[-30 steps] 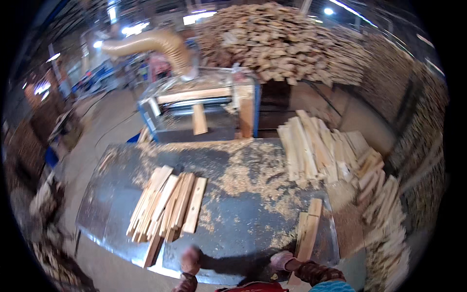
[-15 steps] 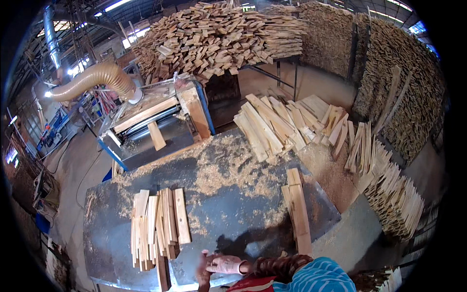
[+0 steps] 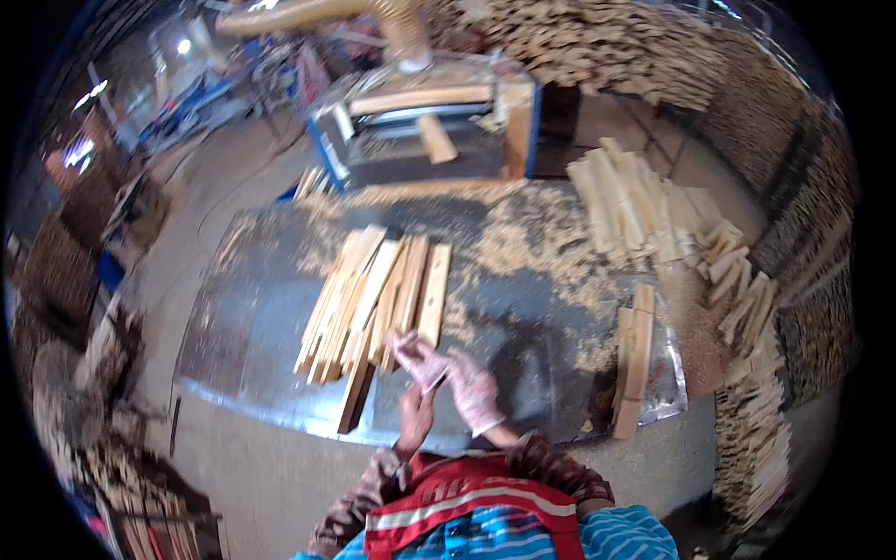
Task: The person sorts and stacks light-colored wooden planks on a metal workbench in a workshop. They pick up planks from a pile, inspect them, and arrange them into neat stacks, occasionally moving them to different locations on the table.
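Note:
My left hand (image 3: 416, 413) is bare, with its fingers closed on pinkish glove cloth (image 3: 417, 358) in front of me. A pale pink work glove (image 3: 474, 394) covers my right hand, which meets the left over the table's near side. I cannot tell whether the cloth at the left fingers is a second glove or part of the right one. The right fingers are blurred. Just beyond my hands lies a bundle of narrow wooden slats (image 3: 364, 299), some overlapping the cloth's outline. One darker slat (image 3: 356, 397) sticks out toward me.
The dark metal table (image 3: 252, 317) carries sawdust (image 3: 532, 238). A few boards (image 3: 635, 359) lie at its right end. Behind stands a planer-like machine (image 3: 420, 173) with a board on its bed and a ribbed hose (image 3: 401, 33). Stacked slats (image 3: 635, 210) fill the right side.
My view has swung left and down, so the machine and table appear shifted right and higher. Both hands now show fully, raised beside the slat bundle, with glove cloth between them.

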The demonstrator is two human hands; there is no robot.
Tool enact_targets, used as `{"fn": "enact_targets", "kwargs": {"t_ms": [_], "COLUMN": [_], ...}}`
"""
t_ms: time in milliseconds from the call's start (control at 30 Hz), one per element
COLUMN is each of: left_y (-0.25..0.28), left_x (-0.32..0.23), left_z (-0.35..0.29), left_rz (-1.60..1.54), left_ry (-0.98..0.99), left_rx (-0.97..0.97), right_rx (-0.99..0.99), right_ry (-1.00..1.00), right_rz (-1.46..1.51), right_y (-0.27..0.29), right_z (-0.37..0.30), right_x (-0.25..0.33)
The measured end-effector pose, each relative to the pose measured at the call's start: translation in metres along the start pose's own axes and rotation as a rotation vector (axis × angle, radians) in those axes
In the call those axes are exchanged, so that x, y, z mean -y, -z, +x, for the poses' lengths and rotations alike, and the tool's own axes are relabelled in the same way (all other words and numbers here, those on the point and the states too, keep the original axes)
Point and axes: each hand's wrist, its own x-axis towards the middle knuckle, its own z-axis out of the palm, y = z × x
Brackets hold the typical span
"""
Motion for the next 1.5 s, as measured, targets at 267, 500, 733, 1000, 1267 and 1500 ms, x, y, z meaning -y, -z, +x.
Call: {"fn": "enact_targets", "kwargs": {"t_ms": [267, 500, 733, 1000, 1267, 1500], "left_y": [-0.011, -0.014, -0.024, -0.025, -0.005, -0.017], "left_x": [-0.02, -0.04, -0.029, -0.02, 0.018, 0.028], "left_z": [0.003, 0.004, -0.004, 0.001, 0.031, 0.034], "left_rz": [-0.271, 0.178, 0.249, -1.464, -1.638, -1.313], "left_ry": [0.025, -0.146, 0.205, 1.01, 0.886, 0.574], "left_rx": [-0.107, -0.095, 0.162, 0.27, -0.116, -0.268], "right_rx": [0.004, 0.35, 0.502, 0.312, 0.782, 0.757], "right_ry": [0.495, 0.353, 0.411, 0.325, 0.031, 0.305], "right_rz": [-0.176, -0.456, -0.687, -0.689, -1.124, -1.142], "right_y": [0.024, 0.026, 0.012, -0.003, -0.012, -0.02], "right_z": [0.022, 0.039, 0.038, 0.034, 0.017, -0.007], "right_x": [0.037, 0.027, 0.018, -0.048, -0.005, -0.009]}}
